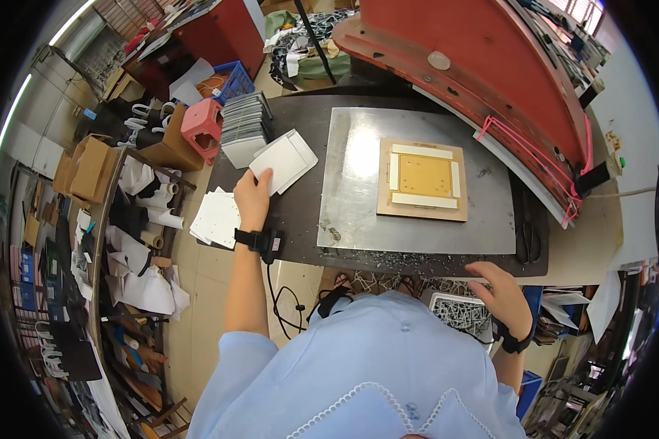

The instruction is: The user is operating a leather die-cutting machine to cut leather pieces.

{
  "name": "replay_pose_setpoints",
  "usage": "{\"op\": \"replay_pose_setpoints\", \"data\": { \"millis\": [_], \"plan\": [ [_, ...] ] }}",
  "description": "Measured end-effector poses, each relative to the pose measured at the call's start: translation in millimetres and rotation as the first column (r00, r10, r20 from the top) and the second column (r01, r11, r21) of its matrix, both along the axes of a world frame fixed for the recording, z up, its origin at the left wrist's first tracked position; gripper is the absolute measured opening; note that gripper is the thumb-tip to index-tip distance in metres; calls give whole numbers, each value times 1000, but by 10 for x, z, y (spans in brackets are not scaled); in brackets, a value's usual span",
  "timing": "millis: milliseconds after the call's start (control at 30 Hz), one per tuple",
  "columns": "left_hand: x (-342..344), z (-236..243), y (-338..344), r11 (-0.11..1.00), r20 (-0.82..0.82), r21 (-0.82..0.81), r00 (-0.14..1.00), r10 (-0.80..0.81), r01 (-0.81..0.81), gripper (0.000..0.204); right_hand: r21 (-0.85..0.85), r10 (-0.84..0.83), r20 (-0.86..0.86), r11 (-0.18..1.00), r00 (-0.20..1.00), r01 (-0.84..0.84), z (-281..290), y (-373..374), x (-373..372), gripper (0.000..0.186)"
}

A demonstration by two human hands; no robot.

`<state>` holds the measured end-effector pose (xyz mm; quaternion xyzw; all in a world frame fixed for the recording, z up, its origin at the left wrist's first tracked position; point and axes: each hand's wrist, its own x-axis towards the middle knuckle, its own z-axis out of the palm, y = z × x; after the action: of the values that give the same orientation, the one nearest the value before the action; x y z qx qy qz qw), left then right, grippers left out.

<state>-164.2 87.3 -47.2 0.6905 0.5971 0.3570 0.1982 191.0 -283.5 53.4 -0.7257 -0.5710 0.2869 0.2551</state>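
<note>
My left hand (253, 194) pinches the near corner of a white square sheet (289, 156), which lies with others beneath it on the dark table's left part. Just behind stands a tight stack of grey-white sheets (244, 126) on edge. Below my left hand, white sheets with small holes (217, 216) lie fanned out at the table's left edge. My right hand (502, 290) hovers empty by the near right edge, fingers apart. On a metal plate (351, 219) rests a wooden die board (422, 208) with a yellow square panel framed by pale strips.
A big red machine part (454, 55) with pink cords (523, 161) overhangs the table's far right. Scissors (527, 241) lie at the right edge. Dark scraps (410, 262) litter the near edge. Below it is a white bin of scrap strips (463, 314). A pink stool (201, 126) stands left.
</note>
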Motion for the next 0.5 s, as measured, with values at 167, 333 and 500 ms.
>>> {"op": "replay_pose_setpoints", "data": {
  "millis": [167,333,500],
  "plan": [
    [98,456,-271,916,-187,396,982,15,61,37,44,130,29,990,991,-131,62,334,-46,29],
    [477,969,-880,965,470,-53,859,-204,258,22,174,76,-355,985,932,-14,-37,730,-135,29],
    [978,685,-1452,667,585,-345,707,-397,660,22,44,-114,-656,981,746,189,-21,945,-375,26]
  ]
}}
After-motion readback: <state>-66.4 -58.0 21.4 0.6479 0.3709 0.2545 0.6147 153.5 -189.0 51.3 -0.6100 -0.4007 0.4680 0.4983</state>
